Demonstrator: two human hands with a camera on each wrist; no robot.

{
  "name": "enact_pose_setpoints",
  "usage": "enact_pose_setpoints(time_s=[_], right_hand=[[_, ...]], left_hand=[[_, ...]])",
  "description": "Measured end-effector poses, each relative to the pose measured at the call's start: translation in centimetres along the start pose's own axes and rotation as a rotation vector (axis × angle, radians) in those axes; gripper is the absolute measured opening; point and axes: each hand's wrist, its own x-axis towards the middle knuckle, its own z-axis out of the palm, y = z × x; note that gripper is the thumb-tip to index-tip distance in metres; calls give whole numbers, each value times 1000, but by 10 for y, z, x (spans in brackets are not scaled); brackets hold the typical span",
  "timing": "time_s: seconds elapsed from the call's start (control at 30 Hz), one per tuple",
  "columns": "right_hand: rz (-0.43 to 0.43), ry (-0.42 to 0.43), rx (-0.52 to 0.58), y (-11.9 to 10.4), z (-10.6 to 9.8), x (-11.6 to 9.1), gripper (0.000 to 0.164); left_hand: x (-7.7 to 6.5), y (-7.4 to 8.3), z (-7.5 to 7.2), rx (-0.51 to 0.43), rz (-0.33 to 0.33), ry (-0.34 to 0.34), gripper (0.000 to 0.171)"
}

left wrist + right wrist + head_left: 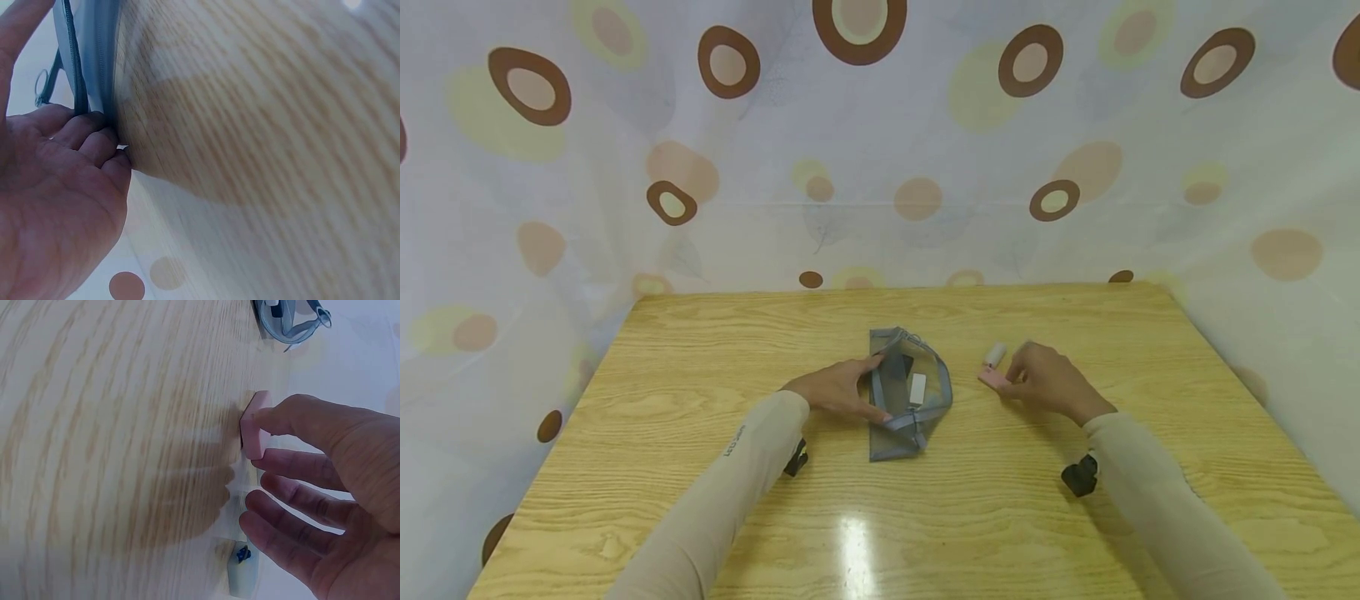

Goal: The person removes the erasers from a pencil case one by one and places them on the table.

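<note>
A grey-blue see-through zip pouch (880, 446) lies on the table with its mouth spread wide. My left hand (838, 388) grips its left rim, thumb and fingers set apart; in the left wrist view the fingers curl at the zipper edge. Inside the pouch are a white block (917, 389) and a dark item (907, 364), partly hidden by the rim. To the right, my right hand (1048, 382) pinches a small flat pink block (254, 428) between thumb and index finger, at the tabletop. The other fingers are spread. Just beyond the pink block lies a whitish cylinder (995, 355).
A pale block with a blue mark (242, 575) lies below the right fingers in the right wrist view. The wood-grain table (715, 342) meets a dotted curtain (917, 242) at its back and sides. Light glares on the table's front.
</note>
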Motion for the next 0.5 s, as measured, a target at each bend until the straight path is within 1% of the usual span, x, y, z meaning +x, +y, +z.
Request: enact_pose_setpoints(time_s=[0.2, 0.5], right_hand=[[-18, 20, -19, -1, 0, -1, 15], [37, -5, -32, -2, 2, 1, 20]], left_hand=[[-2, 1, 0, -13, -6, -2, 110], [-1, 0, 1, -5, -4, -4, 110]])
